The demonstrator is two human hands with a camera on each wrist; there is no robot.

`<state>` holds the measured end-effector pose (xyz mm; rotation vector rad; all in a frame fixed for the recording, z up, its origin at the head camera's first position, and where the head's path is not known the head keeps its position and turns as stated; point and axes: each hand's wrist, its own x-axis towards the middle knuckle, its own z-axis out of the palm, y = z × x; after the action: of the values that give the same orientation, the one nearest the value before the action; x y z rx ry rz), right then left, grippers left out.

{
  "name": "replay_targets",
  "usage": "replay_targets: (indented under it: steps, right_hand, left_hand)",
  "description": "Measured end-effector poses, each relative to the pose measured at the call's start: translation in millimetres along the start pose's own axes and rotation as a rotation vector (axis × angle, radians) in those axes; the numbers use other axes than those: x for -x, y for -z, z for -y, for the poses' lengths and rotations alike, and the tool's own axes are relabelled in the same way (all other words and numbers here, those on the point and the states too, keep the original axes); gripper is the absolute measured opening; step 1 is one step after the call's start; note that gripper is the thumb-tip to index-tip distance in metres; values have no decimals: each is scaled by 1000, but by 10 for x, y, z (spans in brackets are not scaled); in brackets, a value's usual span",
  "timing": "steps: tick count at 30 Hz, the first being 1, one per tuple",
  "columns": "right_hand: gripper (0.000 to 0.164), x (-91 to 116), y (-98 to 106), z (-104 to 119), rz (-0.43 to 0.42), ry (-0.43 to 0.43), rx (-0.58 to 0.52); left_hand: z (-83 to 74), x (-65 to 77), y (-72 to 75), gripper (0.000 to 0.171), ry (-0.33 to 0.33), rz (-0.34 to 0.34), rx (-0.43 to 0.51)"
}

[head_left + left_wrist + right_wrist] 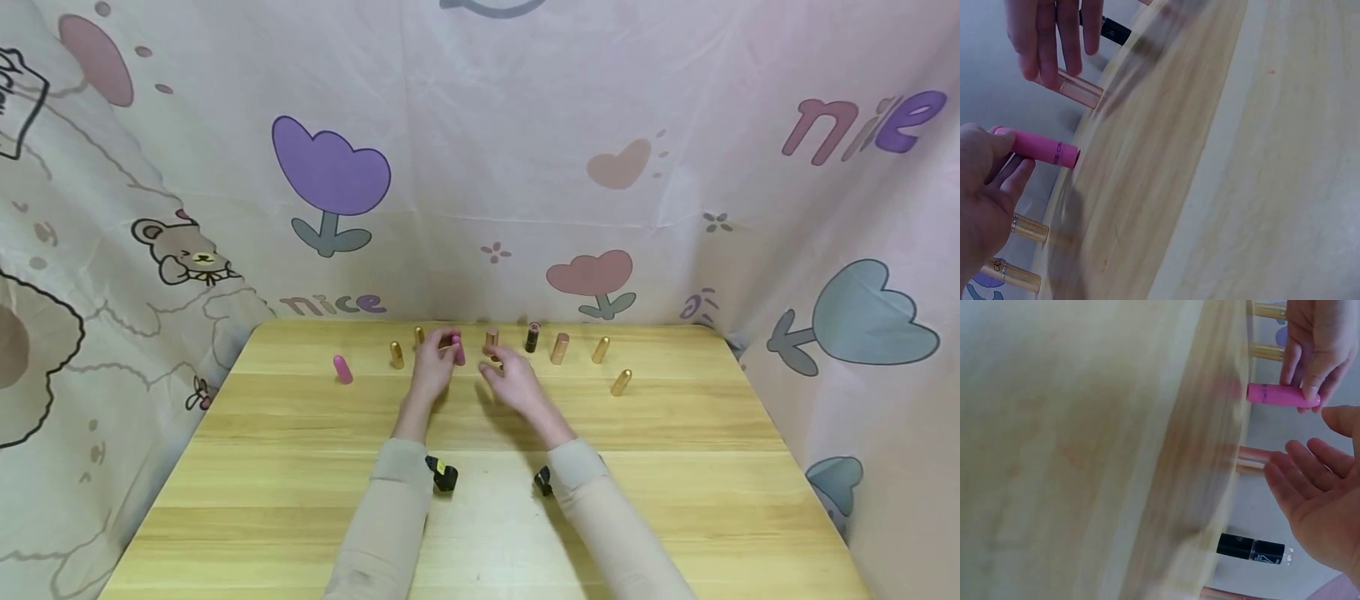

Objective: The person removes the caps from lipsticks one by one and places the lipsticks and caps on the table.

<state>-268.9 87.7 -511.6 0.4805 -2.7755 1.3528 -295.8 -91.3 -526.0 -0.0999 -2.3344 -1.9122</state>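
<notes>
My left hand [433, 368] pinches the top of a pink lipstick tube [1041, 147] between thumb and fingers. The tube is upright, its base right at the tabletop. To its right, my right hand [517, 385] has its fingers spread and relaxed, holding nothing. Those fingers overlap a rose-gold lipstick tube [1252, 460] in the right wrist view, hiding its upper part. A black lipstick tube [1251, 548] with a clear tip stands just beyond the right hand. Two gold lipstick tubes [397, 355] stand left of the left hand, one partly behind it.
Another pink tube [342, 369] stands at the far left of the row. Toward the right are a second rose-gold tube [560, 348] and two gold tubes [621, 382]. The wooden table [300, 467] ends at a printed cloth backdrop [480, 167].
</notes>
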Motion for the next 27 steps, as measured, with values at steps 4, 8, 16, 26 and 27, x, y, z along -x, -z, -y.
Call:
replay_targets:
  steps: [4, 8, 16, 26, 27]
  right_hand:
    - [48, -42, -54, -19, 45, -1, 4]
    - [48, -84, -101, -38, 58, 12, 10]
    - [36, -105, -147, -23, 50, 56, 17]
    - [20, -31, -114, 60, -21, 48, 51]
    - [20, -22, -106, 71, -26, 48, 53]
  left_hand:
    - [5, 35, 21, 34, 5, -19, -3]
    - [-17, 77, 24, 36, 9, -35, -4]
    - [-42, 214, -5, 36, 0, -61, 63]
    - [-132, 419, -90, 35, 58, -78, 190]
    - [-142, 431, -95, 36, 58, -83, 194]
